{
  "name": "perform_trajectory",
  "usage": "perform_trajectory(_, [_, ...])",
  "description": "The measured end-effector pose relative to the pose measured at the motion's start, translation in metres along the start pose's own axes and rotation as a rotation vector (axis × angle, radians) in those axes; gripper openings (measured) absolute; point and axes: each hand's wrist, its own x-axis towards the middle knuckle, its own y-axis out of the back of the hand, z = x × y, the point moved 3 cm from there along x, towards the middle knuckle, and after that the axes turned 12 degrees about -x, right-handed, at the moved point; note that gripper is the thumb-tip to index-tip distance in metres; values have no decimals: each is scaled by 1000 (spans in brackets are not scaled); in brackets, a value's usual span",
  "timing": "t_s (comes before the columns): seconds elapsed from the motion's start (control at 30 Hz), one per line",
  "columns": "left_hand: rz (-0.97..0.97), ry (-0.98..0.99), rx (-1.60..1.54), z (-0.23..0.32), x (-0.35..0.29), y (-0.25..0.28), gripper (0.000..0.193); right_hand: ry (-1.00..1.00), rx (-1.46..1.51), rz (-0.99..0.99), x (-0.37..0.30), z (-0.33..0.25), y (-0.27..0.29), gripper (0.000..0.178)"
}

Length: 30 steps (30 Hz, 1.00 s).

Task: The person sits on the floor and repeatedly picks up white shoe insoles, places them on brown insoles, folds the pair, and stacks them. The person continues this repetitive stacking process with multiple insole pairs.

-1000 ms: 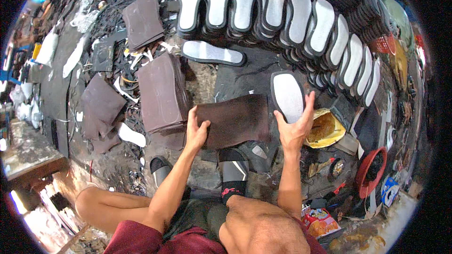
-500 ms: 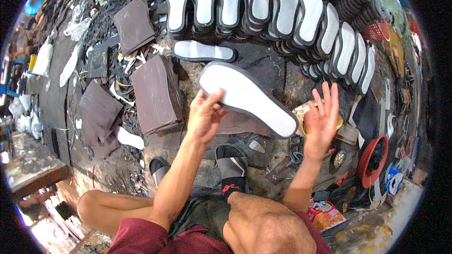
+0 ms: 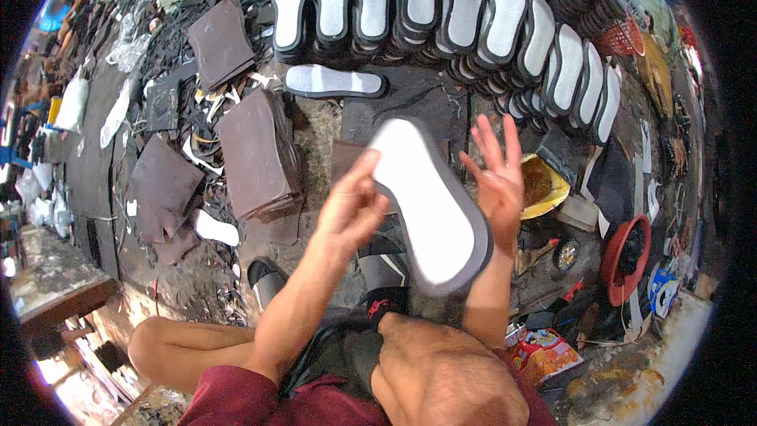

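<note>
My left hand [image 3: 349, 209] pinches a shoe sole [image 3: 434, 209] by its upper left edge, thumb on top. The sole has a white face over a dark grey border and hangs tilted over my lap, its lower end toward me. Beside its right edge, my right hand [image 3: 498, 189] is raised with fingers spread and nothing in it. Beyond, a single white-topped sole [image 3: 334, 80] lies sideways on the dark work surface. Behind it, stacks of similar soles [image 3: 371, 0] curve from the middle round to the right.
Brown sheets are piled in a stack [image 3: 256, 159] at left, with offcuts around. At right are a yellow container [image 3: 546, 189] with brownish contents, a red basin [image 3: 628, 260] and a red basket [image 3: 623, 38]. A wooden bench [image 3: 59, 276] stands at the left edge.
The sole has swung in my left hand so that its lower end points more toward me. My right hand has shifted left and remains spread.
</note>
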Motion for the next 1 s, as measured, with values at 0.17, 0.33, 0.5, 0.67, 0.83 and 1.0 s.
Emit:
perform_trajectory(0.17, [7, 332, -233, -70, 9, 21, 45, -119, 517, -305, 11, 80, 18, 43])
perform_trajectory(0.33, [136, -484, 1246, -21, 13, 92, 62, 26, 59, 399, 1, 20, 99, 34])
perform_trajectory(0.5, [604, -1104, 1846, 42, 33, 106, 67, 208, -374, 490, -14, -33, 93, 43])
perform_trajectory(0.67, [489, -1088, 1928, 26, 28, 94, 54, 221, -703, 555, -34, -43, 83, 42])
perform_trajectory(0.83, [-132, -848, 2128, -42, 10, 63, 69, 293, -616, 707, -36, -54, 82, 36])
perform_trajectory(1.0, [-34, -834, 2120, -39, 17, 54, 76, 284, -482, 742, -27, -52, 81, 40])
